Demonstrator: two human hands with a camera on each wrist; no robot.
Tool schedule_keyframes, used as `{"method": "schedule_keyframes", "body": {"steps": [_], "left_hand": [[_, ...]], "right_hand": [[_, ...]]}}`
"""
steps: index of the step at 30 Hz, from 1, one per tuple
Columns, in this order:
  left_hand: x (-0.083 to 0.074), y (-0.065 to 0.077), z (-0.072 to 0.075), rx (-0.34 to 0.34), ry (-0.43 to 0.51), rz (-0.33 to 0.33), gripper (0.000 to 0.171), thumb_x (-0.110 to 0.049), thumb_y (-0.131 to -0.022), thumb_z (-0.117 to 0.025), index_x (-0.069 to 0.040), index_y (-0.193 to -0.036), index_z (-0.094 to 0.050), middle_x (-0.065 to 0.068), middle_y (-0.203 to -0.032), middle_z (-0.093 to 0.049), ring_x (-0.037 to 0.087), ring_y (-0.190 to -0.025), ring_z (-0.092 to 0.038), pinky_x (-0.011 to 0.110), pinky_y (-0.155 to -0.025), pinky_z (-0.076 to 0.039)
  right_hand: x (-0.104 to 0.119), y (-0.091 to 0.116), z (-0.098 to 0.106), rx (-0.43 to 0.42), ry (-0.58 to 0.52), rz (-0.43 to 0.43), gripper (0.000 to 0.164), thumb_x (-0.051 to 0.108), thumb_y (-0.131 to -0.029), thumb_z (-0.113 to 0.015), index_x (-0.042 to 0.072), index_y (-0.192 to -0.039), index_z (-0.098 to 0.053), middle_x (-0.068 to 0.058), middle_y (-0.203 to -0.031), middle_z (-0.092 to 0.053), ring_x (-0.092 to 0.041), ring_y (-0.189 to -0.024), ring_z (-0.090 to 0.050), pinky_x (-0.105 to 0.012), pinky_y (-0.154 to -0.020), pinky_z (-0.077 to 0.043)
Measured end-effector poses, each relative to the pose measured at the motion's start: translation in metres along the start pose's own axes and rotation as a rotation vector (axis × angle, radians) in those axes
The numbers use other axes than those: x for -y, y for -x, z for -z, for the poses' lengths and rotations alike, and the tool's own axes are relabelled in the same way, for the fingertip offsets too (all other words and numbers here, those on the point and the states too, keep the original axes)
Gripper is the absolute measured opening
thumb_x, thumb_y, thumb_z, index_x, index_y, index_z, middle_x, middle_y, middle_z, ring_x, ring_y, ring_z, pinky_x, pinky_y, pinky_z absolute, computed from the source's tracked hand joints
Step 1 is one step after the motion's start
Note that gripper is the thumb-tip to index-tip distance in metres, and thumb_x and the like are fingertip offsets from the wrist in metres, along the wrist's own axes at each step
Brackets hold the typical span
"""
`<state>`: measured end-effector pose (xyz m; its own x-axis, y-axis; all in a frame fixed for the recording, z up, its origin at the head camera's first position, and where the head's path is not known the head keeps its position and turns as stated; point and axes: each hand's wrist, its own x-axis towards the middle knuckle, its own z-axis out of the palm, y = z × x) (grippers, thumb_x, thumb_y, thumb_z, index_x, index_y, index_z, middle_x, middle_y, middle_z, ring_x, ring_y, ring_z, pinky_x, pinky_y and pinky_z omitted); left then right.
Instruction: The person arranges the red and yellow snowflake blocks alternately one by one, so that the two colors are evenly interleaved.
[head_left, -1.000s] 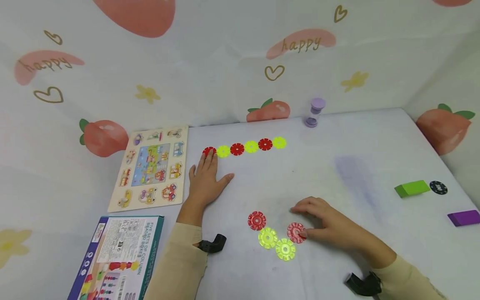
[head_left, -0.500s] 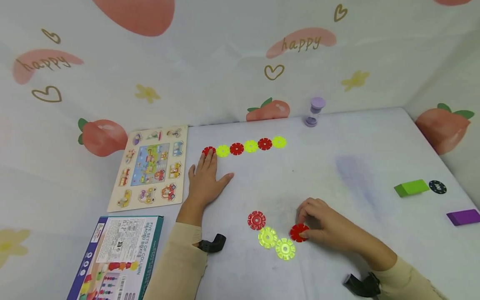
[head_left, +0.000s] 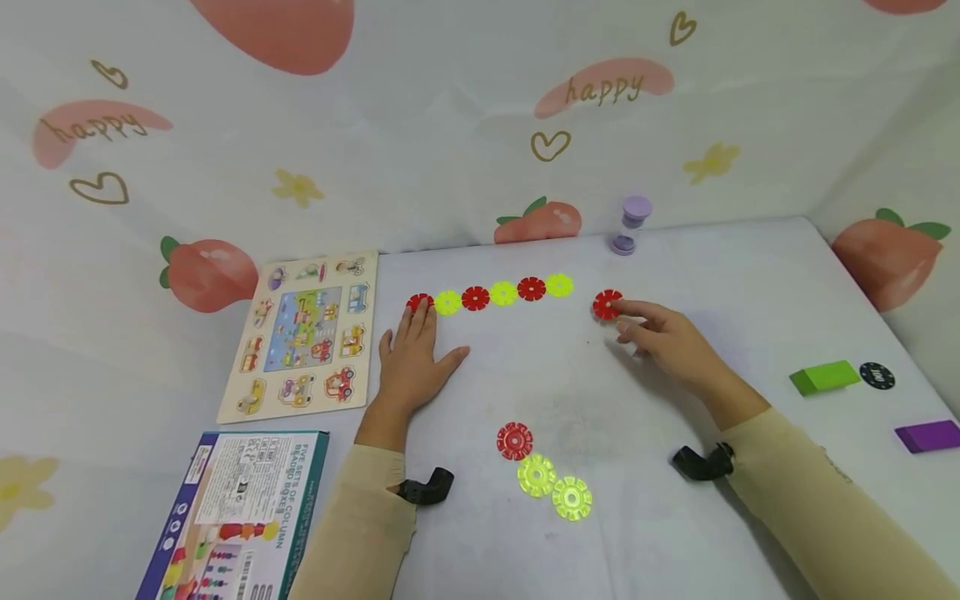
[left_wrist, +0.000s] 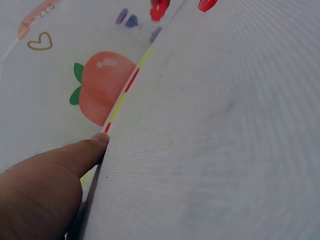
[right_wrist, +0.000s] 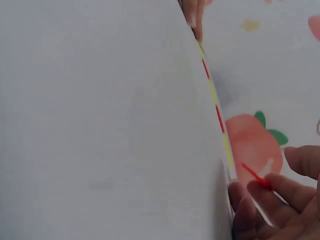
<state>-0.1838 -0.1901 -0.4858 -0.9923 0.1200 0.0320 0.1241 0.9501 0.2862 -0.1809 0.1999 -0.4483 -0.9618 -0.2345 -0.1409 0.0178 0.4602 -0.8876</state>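
Observation:
My left hand (head_left: 411, 367) lies flat on the table, its fingertips on the leftmost red notched disc (head_left: 420, 301). That disc begins a touching row of red and yellow discs, ending on the right in a yellow notched disc (head_left: 559, 285). My right hand (head_left: 663, 342) holds another red notched disc (head_left: 606, 305) at its fingertips, a short way right of the row. In the right wrist view this held disc (right_wrist: 255, 175) appears edge-on at the fingers. Nearer to me lie a red disc (head_left: 514, 441) and two yellow discs (head_left: 536, 475), edge to edge.
A wooden puzzle board (head_left: 300, 333) and a toy box (head_left: 247, 508) lie at the left. A purple hourglass (head_left: 632, 225) stands at the back edge. At the right are a green block (head_left: 823, 377), a black chip (head_left: 877, 376) and a purple block (head_left: 928, 436).
The right hand has picked up the red disc from the near group, flipped it and carried it away from me toward the row's right end. The left hand stays in place.

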Motion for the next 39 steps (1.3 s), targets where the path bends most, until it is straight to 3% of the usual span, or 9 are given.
{"method": "schedule_keyframes", "body": {"steps": [5,6,8,11,14,19,24,30,39], "left_hand": [[0.000,-0.001,-0.001,0.007,-0.006,-0.001,0.097,-0.073,-0.084,-0.044,-0.011,-0.154,-0.018,0.004,-0.160,-0.008,0.025,-0.144,0.001,0.059,-0.108,-0.003],[0.000,-0.001,-0.002,0.007,-0.007,0.001,0.096,-0.073,-0.084,-0.043,-0.011,-0.154,-0.018,0.004,-0.160,-0.008,0.025,-0.144,0.001,0.060,-0.107,-0.003],[-0.001,-0.001,-0.001,0.008,-0.011,0.005,0.097,-0.073,-0.084,-0.043,-0.011,-0.154,-0.017,0.003,-0.160,-0.008,0.024,-0.144,0.001,0.060,-0.107,-0.003],[-0.001,-0.002,-0.001,0.006,-0.009,0.004,0.097,-0.073,-0.084,-0.043,-0.011,-0.154,-0.016,0.003,-0.160,-0.007,0.024,-0.144,0.001,0.060,-0.107,-0.003],[0.000,-0.003,0.001,-0.001,-0.012,0.004,0.097,-0.073,-0.084,-0.044,-0.012,-0.154,-0.017,0.003,-0.160,-0.007,0.024,-0.144,0.001,0.060,-0.107,-0.003],[0.002,-0.003,0.000,0.001,-0.015,0.005,0.097,-0.073,-0.084,-0.043,-0.011,-0.154,-0.017,0.003,-0.160,-0.007,0.025,-0.144,0.001,0.060,-0.107,-0.003],[0.001,-0.002,-0.002,-0.001,-0.011,-0.004,0.097,-0.073,-0.084,-0.043,-0.010,-0.154,-0.019,0.004,-0.160,-0.009,0.025,-0.144,0.000,0.060,-0.107,-0.004],[0.001,-0.002,-0.003,-0.002,-0.018,-0.003,0.097,-0.074,-0.084,-0.042,-0.011,-0.154,-0.018,0.003,-0.160,-0.008,0.024,-0.144,0.001,0.059,-0.108,-0.004],[0.001,-0.001,-0.002,0.006,-0.017,0.007,0.096,-0.072,-0.084,-0.044,-0.012,-0.154,-0.018,0.002,-0.160,-0.008,0.024,-0.144,0.002,0.059,-0.108,-0.003]], "right_hand": [[0.006,-0.031,0.001,0.045,0.083,-0.106,0.070,0.053,-0.089,-0.059,0.028,-0.150,-0.035,-0.013,-0.102,-0.063,-0.029,-0.084,-0.056,-0.038,-0.073,-0.046],[0.007,-0.035,0.000,0.049,0.116,-0.112,0.072,0.055,-0.089,-0.059,0.029,-0.150,-0.033,-0.012,-0.108,-0.061,-0.028,-0.087,-0.055,-0.039,-0.074,-0.046],[0.008,-0.040,-0.002,0.050,0.169,-0.085,0.072,0.052,-0.090,-0.060,0.025,-0.150,-0.033,-0.014,-0.125,-0.054,-0.031,-0.097,-0.053,-0.042,-0.080,-0.046],[0.008,-0.043,-0.004,0.012,0.247,-0.029,0.068,0.044,-0.092,-0.059,0.015,-0.149,-0.036,-0.015,-0.149,-0.030,-0.036,-0.113,-0.048,-0.050,-0.091,-0.044],[0.009,-0.043,-0.005,-0.012,0.361,0.019,0.065,0.037,-0.094,-0.059,0.009,-0.147,-0.037,-0.016,-0.156,-0.014,-0.041,-0.130,-0.035,-0.057,-0.101,-0.033],[0.013,-0.047,-0.007,0.101,0.633,0.047,0.071,0.040,-0.093,-0.059,0.008,-0.150,-0.030,-0.014,-0.158,-0.013,-0.039,-0.140,-0.016,-0.058,-0.106,-0.020],[0.018,-0.053,-0.011,0.145,0.787,0.030,0.075,0.047,-0.093,-0.057,0.010,-0.151,-0.028,-0.014,-0.158,-0.011,-0.047,-0.133,-0.022,-0.061,-0.100,-0.031],[0.022,-0.058,-0.014,0.153,0.836,-0.002,0.077,0.050,-0.090,-0.058,0.013,-0.151,-0.029,-0.012,-0.158,-0.013,-0.044,-0.129,-0.027,-0.061,-0.094,-0.038],[0.023,-0.058,-0.019,0.139,0.844,0.039,0.076,0.048,-0.090,-0.060,0.014,-0.151,-0.031,-0.016,-0.155,-0.019,-0.046,-0.127,-0.028,-0.067,-0.093,-0.034]]}}
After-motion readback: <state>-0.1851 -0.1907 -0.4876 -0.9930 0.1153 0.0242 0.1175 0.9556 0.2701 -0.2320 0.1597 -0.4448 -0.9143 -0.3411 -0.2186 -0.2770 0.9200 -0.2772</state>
